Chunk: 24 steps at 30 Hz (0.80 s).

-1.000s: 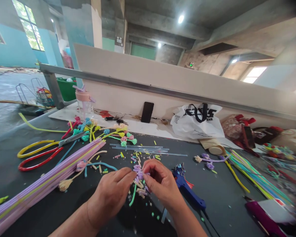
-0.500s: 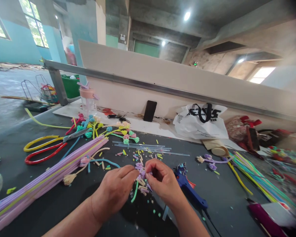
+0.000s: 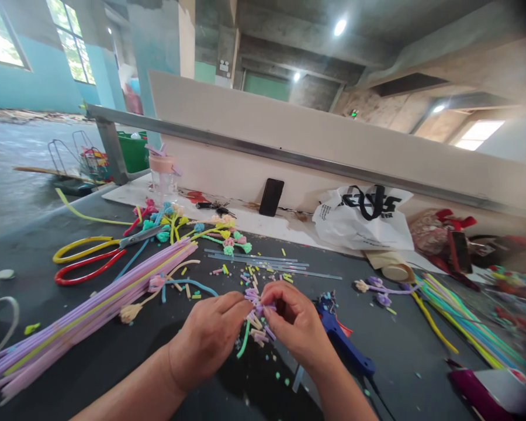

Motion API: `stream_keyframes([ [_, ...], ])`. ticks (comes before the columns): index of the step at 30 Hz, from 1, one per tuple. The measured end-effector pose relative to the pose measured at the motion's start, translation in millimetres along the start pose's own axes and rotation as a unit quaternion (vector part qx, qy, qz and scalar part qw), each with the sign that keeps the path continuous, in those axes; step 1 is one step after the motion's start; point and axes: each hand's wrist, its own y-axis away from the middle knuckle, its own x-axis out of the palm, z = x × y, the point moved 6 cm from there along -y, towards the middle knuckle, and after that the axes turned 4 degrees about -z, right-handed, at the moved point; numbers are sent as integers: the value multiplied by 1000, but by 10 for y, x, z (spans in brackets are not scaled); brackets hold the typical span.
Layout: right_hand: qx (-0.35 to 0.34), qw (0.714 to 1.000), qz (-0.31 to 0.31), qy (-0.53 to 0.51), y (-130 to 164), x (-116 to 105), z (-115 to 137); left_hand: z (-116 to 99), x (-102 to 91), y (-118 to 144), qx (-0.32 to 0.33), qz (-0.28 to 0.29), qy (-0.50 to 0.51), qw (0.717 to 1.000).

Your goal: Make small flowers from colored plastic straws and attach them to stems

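Fingers of left hand (image 3: 208,339) and right hand (image 3: 296,324) pinched together on purple pipe-cleaner piece (image 3: 256,305), above dark table (image 3: 398,345), beside blue glue gun (image 3: 344,342).

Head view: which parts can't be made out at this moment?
- Purple piece: mostly hidden between the fingertips of the left hand and right hand.
- Blue glue gun: nozzle end hidden behind the right hand.
- Things at the right edge: blurred.
- Print on the white bag: creased, unreadable.

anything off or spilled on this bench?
Cut stem scraps litter the dark table around both hands. The glue gun lies on its side. Nothing looks damaged.
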Motion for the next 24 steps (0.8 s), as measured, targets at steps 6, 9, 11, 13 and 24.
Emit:
stream_keyframes([
  [6,-4,1000,-1,-3,0,1,-1,1,5,-1,-5,4,18,1000],
  [9,7,1000,-6,-13,3,6,-37,-15,4,-11,8,7,30,999],
  [11,23,999,-6,-23,2,15,-79,-26,3,-19,14,9,37,999],
  [13,43,999,-4,-32,3,25,-127,-27,7,-25,12,14,41,999],
  [24,90,994,1,-61,19,72,-248,-4,16,-23,2,-6,27,1000],
])
